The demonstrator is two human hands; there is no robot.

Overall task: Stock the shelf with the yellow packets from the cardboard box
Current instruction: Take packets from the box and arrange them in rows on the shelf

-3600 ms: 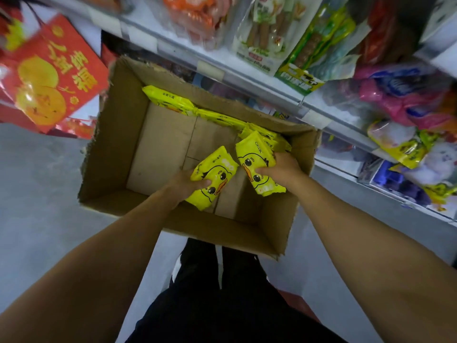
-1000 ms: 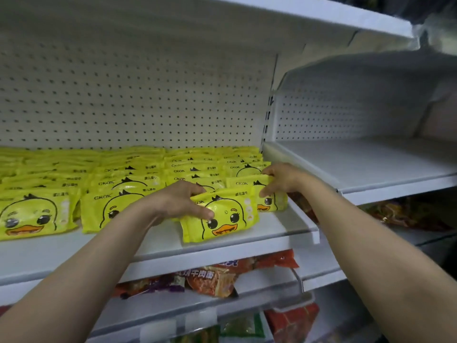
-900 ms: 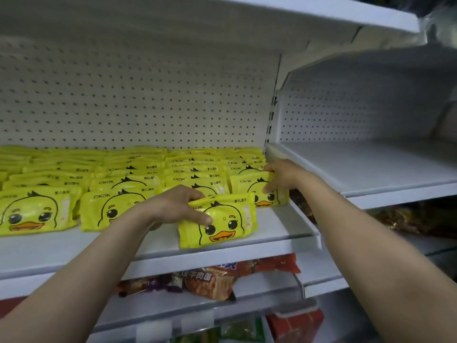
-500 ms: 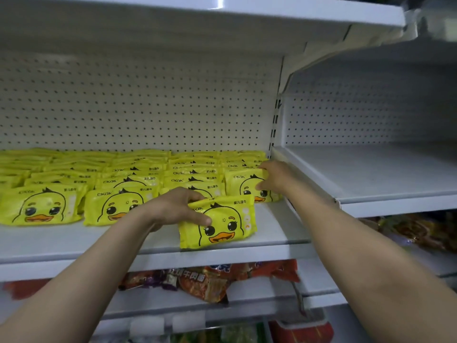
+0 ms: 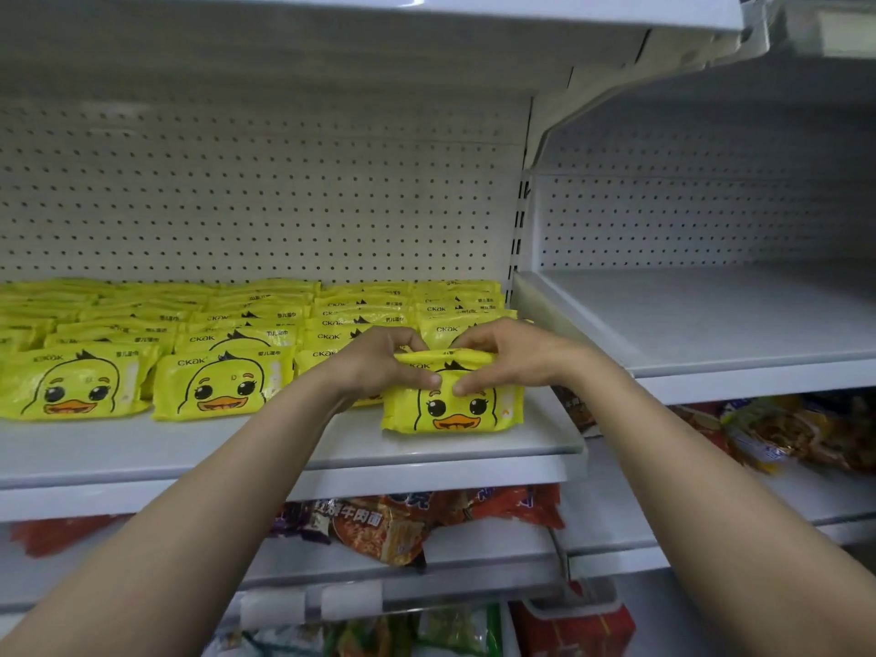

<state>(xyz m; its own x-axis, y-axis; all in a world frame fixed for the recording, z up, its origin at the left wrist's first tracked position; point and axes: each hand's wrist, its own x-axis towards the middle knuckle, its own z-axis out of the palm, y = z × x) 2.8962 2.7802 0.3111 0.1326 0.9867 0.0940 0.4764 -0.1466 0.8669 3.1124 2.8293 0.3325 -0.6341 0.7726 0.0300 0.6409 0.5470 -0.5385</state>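
Both hands have come together since 0.5 s ago, when the right hand sat on a packet farther back and only the left held the front one. Now the left hand [image 5: 379, 367] and right hand [image 5: 507, 358] pinch 1 yellow duck packet [image 5: 455, 405] along its top edge, thumbs on its face, at frame centre. It stands on the white shelf [image 5: 199, 452] near the front lip, at the right end of the rows of yellow packets [image 5: 208, 353]. Behind them runs a white pegboard back wall [image 5: 265, 192]. At right, a second white shelf bay [image 5: 711, 320] sits slightly higher. Below, at lower centre, red and brown snack bags [image 5: 388, 528] lie on the next shelf down, partly hidden by both forearms.
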